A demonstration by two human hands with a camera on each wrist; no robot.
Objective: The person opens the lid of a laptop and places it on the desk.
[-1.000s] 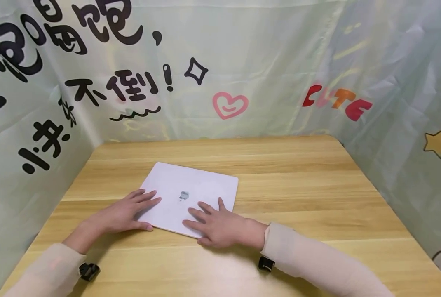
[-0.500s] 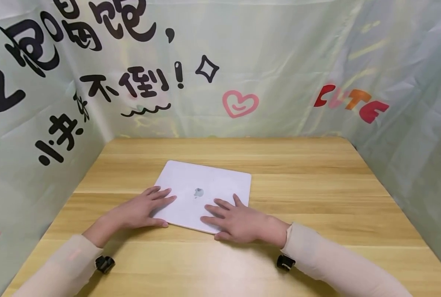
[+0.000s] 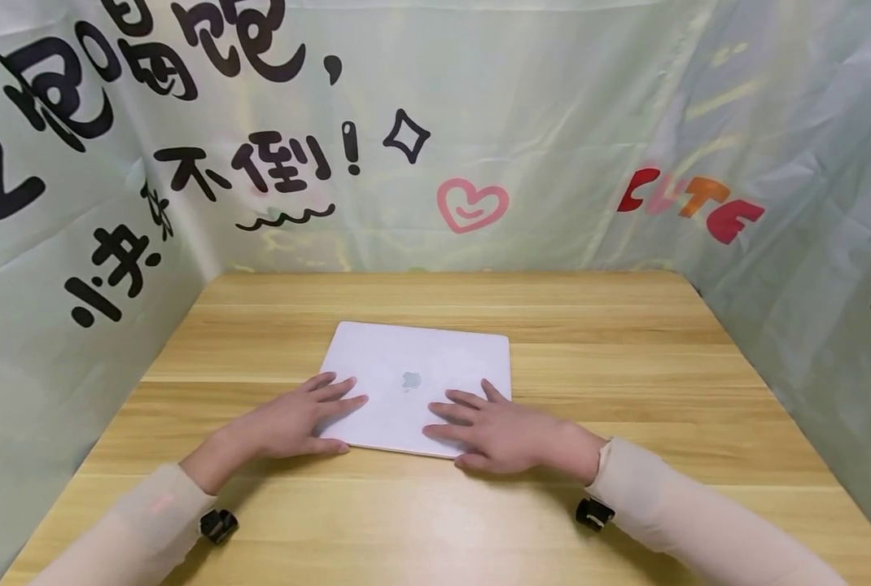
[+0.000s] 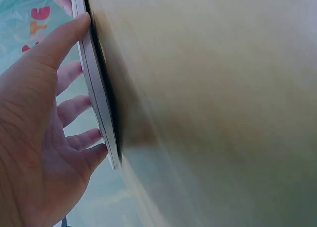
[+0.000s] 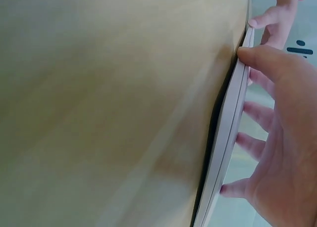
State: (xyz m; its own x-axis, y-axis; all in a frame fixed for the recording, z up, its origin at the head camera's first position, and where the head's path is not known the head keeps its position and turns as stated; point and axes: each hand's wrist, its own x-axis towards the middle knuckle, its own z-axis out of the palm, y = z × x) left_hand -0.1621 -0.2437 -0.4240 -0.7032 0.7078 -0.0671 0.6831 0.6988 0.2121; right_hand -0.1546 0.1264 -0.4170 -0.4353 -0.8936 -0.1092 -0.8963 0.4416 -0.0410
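Note:
A closed silver laptop (image 3: 421,350) with an apple logo on its lid lies flat on the wooden table, almost square to the table's far edge. On its left part rest the spread fingers of my left hand (image 3: 296,421), the thumb at the front edge. My right hand (image 3: 512,435) lies over the right front corner, fingers spread on the lid and thumb at the front edge. In the left wrist view the thumb of the left hand (image 4: 44,113) touches the laptop's thin side (image 4: 96,83). The right wrist view shows the right hand (image 5: 282,138) likewise.
Wood-grain table (image 3: 435,521) extends around the laptop on all sides. Pale printed curtains (image 3: 553,122) with lettering, a heart and a star enclose the back and both sides. A small black device (image 3: 219,526) sits at the left sleeve, another black device (image 3: 594,513) at the right.
The laptop has turned slightly counterclockwise, its front edge now closer to parallel with the table edge. Both hands have moved along with it, staying on the lid. The head view has shifted a little.

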